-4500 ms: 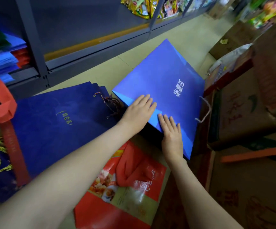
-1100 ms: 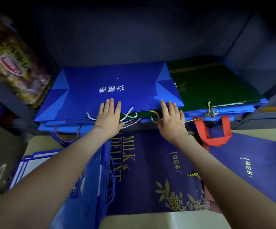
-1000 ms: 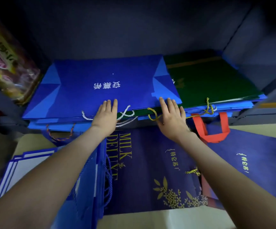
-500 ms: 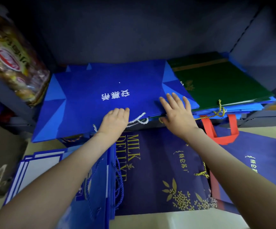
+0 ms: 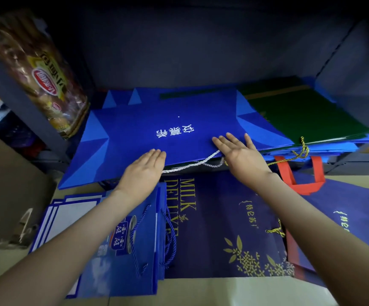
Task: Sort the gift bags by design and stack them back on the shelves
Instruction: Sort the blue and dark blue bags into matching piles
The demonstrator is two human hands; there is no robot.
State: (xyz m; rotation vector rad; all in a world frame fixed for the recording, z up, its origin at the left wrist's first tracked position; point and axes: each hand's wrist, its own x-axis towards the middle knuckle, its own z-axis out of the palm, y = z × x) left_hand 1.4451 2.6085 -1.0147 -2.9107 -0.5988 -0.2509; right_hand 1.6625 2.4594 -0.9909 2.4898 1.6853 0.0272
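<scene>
Snack pack [image 5: 46, 80]: far left of the left hand, leaning by the shelf [image 5: 201, 54] upright; blurred, perhaps cakes.
Floor bags [image 5: 73, 217]: under the left forearm, blue with white panels, flat on the floor.
Left hand [image 5: 143, 171]: fingers straight and together, palm down on the blue bag's near edge; grips nothing.
Blue bag [image 5: 168, 133]: flat atop a pile on the shelf, under both hands' fingers, with white print beyond them.
Cord [image 5: 196, 163]: white, trailing from the blue bag's edge between the hands.
Navy bag [image 5: 219, 228]: on the floor between the forearms, with gold "MILK" lettering.
Right hand [image 5: 243, 155]: fingers straight and spread, flat on the blue bag's near edge; grips nothing.
Green bag [image 5: 307, 113]: right of the right hand, on the same shelf, partly under the blue bag.
Red handle [image 5: 300, 173]: just right of the right wrist.
</scene>
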